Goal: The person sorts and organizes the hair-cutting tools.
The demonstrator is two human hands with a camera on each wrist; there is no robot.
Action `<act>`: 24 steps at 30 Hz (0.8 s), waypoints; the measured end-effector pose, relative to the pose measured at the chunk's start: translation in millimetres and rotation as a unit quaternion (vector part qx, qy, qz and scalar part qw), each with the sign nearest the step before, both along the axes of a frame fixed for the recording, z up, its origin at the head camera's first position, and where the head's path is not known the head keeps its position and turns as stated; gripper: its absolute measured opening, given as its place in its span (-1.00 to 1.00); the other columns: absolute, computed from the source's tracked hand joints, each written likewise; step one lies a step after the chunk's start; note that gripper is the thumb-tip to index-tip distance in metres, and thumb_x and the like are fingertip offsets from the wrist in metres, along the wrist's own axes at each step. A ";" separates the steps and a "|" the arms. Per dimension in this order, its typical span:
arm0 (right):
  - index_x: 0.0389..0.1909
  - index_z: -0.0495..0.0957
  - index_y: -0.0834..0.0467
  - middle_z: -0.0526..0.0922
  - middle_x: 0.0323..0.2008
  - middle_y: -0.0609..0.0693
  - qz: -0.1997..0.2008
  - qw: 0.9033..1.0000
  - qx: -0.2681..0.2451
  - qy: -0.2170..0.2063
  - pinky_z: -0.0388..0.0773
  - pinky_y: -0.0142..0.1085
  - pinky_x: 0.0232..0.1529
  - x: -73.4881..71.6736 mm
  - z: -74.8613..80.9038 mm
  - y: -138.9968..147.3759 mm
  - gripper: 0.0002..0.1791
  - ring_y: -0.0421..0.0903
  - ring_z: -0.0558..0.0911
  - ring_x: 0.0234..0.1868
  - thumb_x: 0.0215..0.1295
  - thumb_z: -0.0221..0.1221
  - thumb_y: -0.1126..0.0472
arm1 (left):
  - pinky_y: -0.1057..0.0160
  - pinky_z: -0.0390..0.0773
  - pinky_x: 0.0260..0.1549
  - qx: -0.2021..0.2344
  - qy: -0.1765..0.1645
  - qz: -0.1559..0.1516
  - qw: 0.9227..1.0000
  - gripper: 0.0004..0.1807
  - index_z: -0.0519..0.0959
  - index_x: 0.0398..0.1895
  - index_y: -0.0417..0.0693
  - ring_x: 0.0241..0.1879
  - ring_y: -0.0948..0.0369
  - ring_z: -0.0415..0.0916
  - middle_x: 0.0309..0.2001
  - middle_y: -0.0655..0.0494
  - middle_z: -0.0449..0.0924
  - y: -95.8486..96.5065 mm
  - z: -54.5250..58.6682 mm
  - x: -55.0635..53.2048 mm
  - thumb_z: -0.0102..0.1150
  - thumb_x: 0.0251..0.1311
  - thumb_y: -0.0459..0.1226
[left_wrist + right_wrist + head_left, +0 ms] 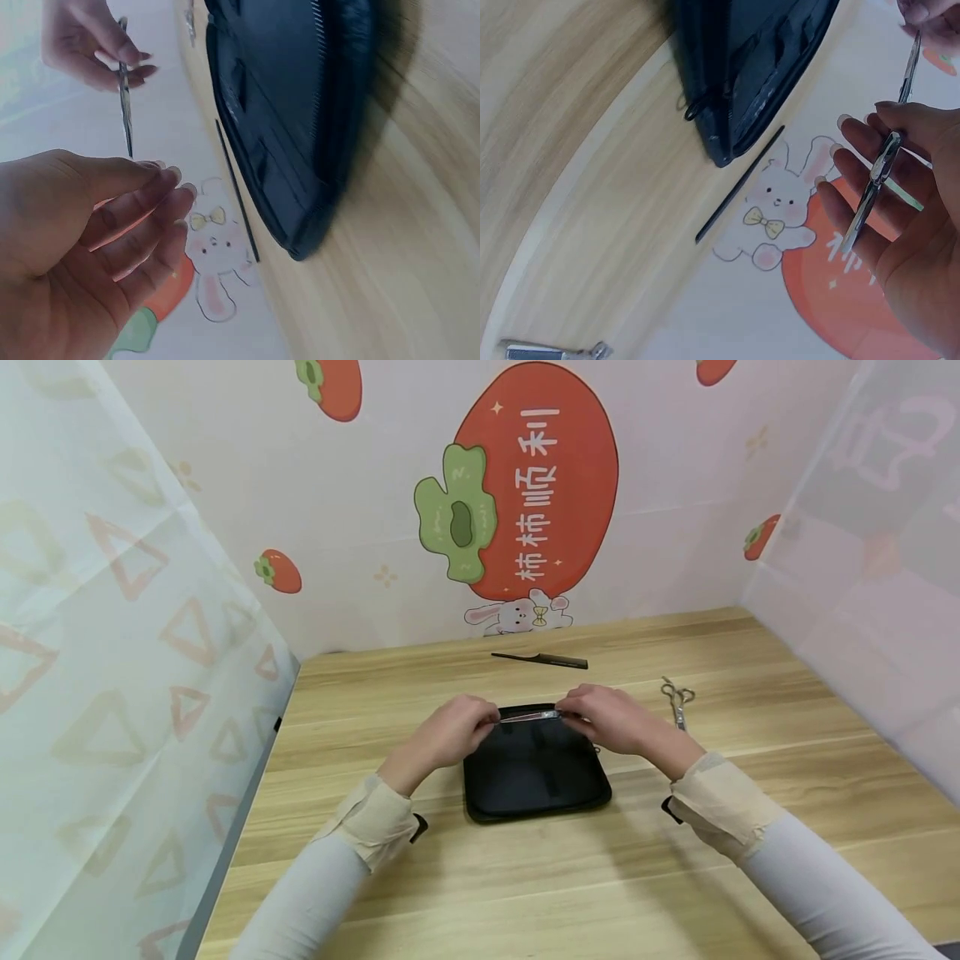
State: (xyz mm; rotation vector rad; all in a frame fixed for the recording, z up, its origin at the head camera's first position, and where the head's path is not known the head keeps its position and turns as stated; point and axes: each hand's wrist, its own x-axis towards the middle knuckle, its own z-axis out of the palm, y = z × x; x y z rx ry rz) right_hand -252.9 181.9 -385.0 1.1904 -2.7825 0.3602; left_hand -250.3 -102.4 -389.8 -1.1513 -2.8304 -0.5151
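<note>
Both hands hold a slim pair of metal scissors (885,161) crosswise over the far part of a black zip case (540,777). My left hand (455,731) pinches the pointed blade end between thumb and fingertips. At the other end, my right hand (611,718) grips the scissors near the pivot, with the thumb on top and the handles lying along the fingers in the right wrist view. Seen from the left wrist, the case (277,97) is unzipped, with dark straps inside.
A black tail comb (551,660) lies behind the case, near the patterned back wall (337,527). To the right, a second pair of scissors (678,697) rests on the wooden table (787,760). White patterned sheets (97,610) flank both sides.
</note>
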 end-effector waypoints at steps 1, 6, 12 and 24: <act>-0.04 0.72 0.21 0.71 -0.19 0.01 -0.002 1.000 0.001 -0.002 0.64 -0.07 -0.18 -0.5 -0.4 1.4 -0.81 -0.03 0.67 -0.19 0.39 0.29 0.29 | 0.14 0.65 -0.12 0.003 -0.003 0.001 1.000 -0.88 0.71 -0.14 -0.20 -0.20 0.14 0.66 -0.21 0.02 0.72 -2.7 -1.2 0.5 0.22 0.36 -0.43; -0.04 0.72 0.21 0.70 -0.21 0.00 -0.019 1.000 0.005 -0.012 0.63 -0.10 -0.20 -4.0 -4.1 10.5 -0.81 -0.07 0.64 -0.23 0.40 0.29 0.27 | 0.10 0.64 -0.05 0.002 -0.040 0.006 0.999 -0.80 0.68 -0.01 -0.26 -0.10 0.07 0.65 -0.10 -0.05 0.69 -14.6 -6.8 5.9 0.26 0.35 -0.42; -0.05 0.71 0.20 0.69 -0.22 -0.01 -0.029 0.999 0.005 -0.013 0.63 -0.06 -0.22 -9.5 -10.9 20.7 -0.83 -0.04 0.66 -0.23 0.39 0.29 0.28 | 0.01 0.50 0.24 -0.039 -0.083 0.015 0.996 -0.46 0.55 0.27 -0.26 0.24 -0.05 0.51 0.25 -0.16 0.54 -22.7 -18.7 13.1 0.35 0.34 -0.14; -0.04 0.72 0.20 0.72 -0.16 0.01 -0.046 0.998 -0.003 -0.046 0.63 -0.05 -0.21 -18.0 -23.6 32.9 -0.83 -0.04 0.68 -0.20 0.41 0.25 0.30 | -0.09 0.09 0.50 -0.083 -0.121 -0.039 0.988 -0.16 0.29 0.55 -0.06 0.59 -0.10 -0.05 0.60 -0.11 0.07 -32.2 -46.9 29.2 0.26 0.34 0.14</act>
